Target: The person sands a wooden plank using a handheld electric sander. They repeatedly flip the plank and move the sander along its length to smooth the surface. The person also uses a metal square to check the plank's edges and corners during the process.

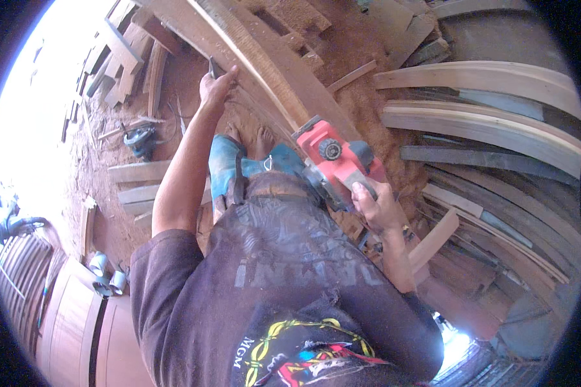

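My right hand (376, 205) is wrapped round the rear handle of a red electric planer (339, 155) with a black knob on top. The planer rests on a long narrow strip of wood (255, 61), at the strip's near end. This strip runs away to the upper left along a wide wooden plank (297, 80). My left hand (217, 87) is closed at the plank's left edge, thumb toward the wood. A short dark pointed piece (213, 67) sticks up beside its fingers; its kind does not show, and the fingertips are partly hidden.
Curved wooden pieces (484, 116) lie stacked on the right. Offcuts (119, 61) are heaped at the upper left, near a dark-blue power tool (140, 138) on the dusty ground. My bare feet (262, 138) stand close beside the plank. Large reddish panels (68, 319) are at the lower left.
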Action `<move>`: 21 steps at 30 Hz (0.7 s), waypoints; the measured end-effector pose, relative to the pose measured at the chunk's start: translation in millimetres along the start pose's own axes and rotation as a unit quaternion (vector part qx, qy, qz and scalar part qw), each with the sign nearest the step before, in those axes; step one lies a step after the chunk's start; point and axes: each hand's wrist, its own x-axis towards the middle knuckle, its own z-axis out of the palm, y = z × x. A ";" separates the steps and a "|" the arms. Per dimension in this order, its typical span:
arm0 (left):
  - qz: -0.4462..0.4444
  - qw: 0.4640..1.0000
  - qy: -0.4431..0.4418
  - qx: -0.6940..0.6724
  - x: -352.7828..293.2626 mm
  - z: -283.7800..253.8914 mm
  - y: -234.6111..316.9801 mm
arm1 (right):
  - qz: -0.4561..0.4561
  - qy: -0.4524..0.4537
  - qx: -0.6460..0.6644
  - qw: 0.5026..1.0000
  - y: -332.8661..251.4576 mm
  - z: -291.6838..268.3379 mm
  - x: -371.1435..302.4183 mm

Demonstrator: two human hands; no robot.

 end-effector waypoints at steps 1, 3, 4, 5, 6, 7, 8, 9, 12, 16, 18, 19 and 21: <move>-0.007 1.000 -0.001 0.006 8.9 0.4 0.6 | 0.007 -0.001 -0.012 1.000 -4.7 -1.8 1.6; -0.025 0.999 -0.001 0.020 14.6 -4.7 9.6 | 0.025 -0.007 -0.033 0.999 -16.4 -3.7 6.1; -0.029 0.999 0.014 0.036 17.5 -8.3 13.9 | 0.007 0.000 -0.024 1.000 -16.4 -0.7 8.9; -0.009 0.999 0.023 0.027 29.8 -14.8 14.3 | -0.007 -0.001 -0.028 1.000 -21.7 2.3 15.9; 0.009 0.999 0.032 0.018 54.2 -27.9 8.7 | -0.020 -0.004 -0.034 0.999 -29.7 6.6 25.8; 0.026 0.999 0.043 0.008 70.9 -36.3 6.6 | -0.033 -0.007 -0.040 0.999 -38.0 9.9 36.4; 0.032 0.998 0.057 -0.012 74.3 -38.7 19.0 | -0.037 -0.007 -0.036 0.999 -47.7 15.7 47.5; 0.013 1.000 0.025 0.004 82.1 -42.5 18.8 | -0.042 -0.009 -0.033 0.999 -58.2 21.6 59.8; -0.018 0.998 -0.024 0.053 93.7 -52.7 31.9 | -0.026 -0.005 -0.016 1.000 -84.3 43.3 100.5; -0.031 0.999 -0.029 -0.017 70.8 -37.6 41.1 | -0.010 -0.027 0.010 1.000 -132.9 70.1 167.4; -0.049 0.998 -0.040 -0.013 67.1 -39.2 46.0 | -0.006 -0.040 0.012 0.999 -159.1 86.1 198.2; -0.039 0.997 -0.060 -0.037 71.1 -42.1 37.1 | -0.014 -0.044 0.009 0.999 -171.3 93.9 217.5; -0.082 0.994 -0.058 0.036 65.3 -43.1 48.7 | -0.024 -0.051 0.005 0.998 -196.8 109.6 256.6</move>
